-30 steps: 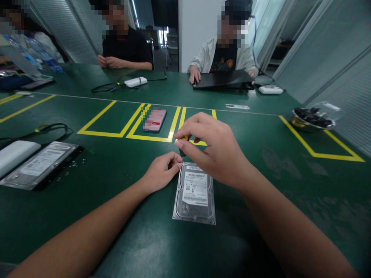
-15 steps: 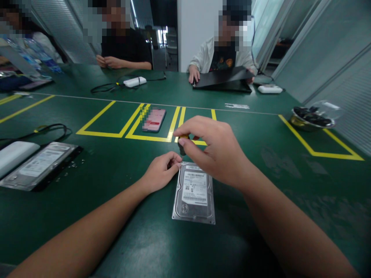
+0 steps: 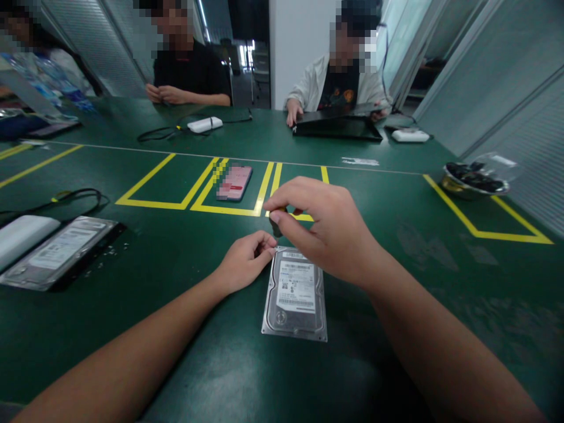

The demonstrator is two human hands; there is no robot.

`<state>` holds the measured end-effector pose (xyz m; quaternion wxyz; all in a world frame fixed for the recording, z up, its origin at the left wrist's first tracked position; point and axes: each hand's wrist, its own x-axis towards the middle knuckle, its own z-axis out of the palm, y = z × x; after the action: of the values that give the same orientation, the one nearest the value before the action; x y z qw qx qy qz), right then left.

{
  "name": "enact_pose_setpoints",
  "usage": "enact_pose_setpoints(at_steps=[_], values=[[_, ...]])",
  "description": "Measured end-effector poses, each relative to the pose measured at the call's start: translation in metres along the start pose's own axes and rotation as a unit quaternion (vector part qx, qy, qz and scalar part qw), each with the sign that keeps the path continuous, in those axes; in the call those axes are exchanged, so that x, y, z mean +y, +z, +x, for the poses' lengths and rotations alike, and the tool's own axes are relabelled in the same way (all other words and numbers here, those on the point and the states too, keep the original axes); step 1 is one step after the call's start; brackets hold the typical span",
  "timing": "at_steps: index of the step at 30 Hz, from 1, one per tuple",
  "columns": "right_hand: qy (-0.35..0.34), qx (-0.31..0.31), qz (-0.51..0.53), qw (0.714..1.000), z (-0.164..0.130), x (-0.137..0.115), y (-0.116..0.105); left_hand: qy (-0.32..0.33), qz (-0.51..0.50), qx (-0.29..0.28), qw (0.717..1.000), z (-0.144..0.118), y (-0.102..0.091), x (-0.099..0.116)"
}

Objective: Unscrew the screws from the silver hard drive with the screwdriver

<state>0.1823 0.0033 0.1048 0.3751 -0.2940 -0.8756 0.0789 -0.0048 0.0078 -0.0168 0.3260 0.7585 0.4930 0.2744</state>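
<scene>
Your right hand (image 3: 326,229) pinches a small screwdriver (image 3: 277,226) between thumb and fingertips, tip down at the far-left corner of the hard drive (image 3: 296,294), which lies flat, label up, near the bench's (image 3: 396,264) near edge, approx. centre. Your left hand (image 3: 244,261) has its fingers pressed together at that same corner, touching the drive's edge; whether it pinches a screw can't be told. Progress, as a judgement: early stage — the lid looks seated and no loose screws show beside the drive, so the other corners remain. Surface: green mat w/ yellow taped boxes; a phone (image 3: 235,182) lies in one. At the left edge sit a second drive (image 3: 57,252) and a white box (image 3: 22,232); a bowl (image 3: 476,179) sits far right. Room: two people sit at the far edge — one holds a laptop (image 3: 339,124).
</scene>
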Motion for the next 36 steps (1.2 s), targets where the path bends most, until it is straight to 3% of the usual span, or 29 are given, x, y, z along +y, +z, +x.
enact_pose_setpoints(at_steps=[36], values=[[-0.004, -0.038, 0.026, 0.999, 0.0008, -0.0051, -0.0018, 0.007, 0.028, 0.009, 1.0, -0.0013, 0.0, -0.0012]])
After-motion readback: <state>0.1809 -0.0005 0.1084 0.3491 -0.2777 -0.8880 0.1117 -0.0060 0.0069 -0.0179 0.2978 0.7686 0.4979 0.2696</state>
